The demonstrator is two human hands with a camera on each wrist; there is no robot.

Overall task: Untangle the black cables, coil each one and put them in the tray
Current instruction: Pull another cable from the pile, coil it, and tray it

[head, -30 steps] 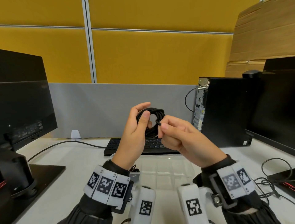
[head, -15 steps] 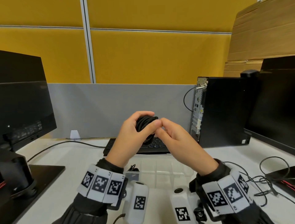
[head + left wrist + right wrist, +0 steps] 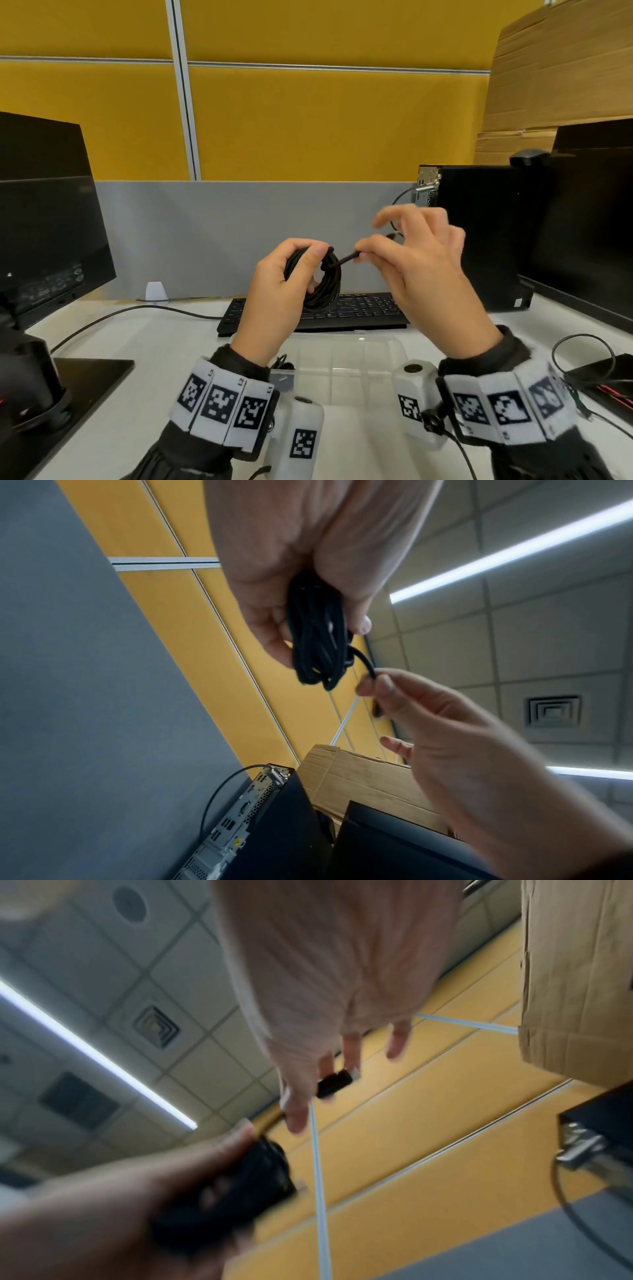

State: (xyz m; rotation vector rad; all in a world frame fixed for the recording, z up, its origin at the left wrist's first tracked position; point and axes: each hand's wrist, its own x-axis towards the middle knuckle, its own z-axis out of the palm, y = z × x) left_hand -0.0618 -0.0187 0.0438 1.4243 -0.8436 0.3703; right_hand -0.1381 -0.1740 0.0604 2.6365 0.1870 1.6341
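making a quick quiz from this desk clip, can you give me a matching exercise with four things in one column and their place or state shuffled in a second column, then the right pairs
Things:
1. coiled black cable
2. loose cable end
3. clear tray
4. keyboard

Places or states:
A. on the desk between the two wrists, under the raised hands
B. gripped in the left hand, held above the desk
C. on the desk behind the tray, by the grey partition
D. pinched by the right hand, drawn out sideways from the coil

Pairs: 1-B, 2-D, 3-A, 4-C
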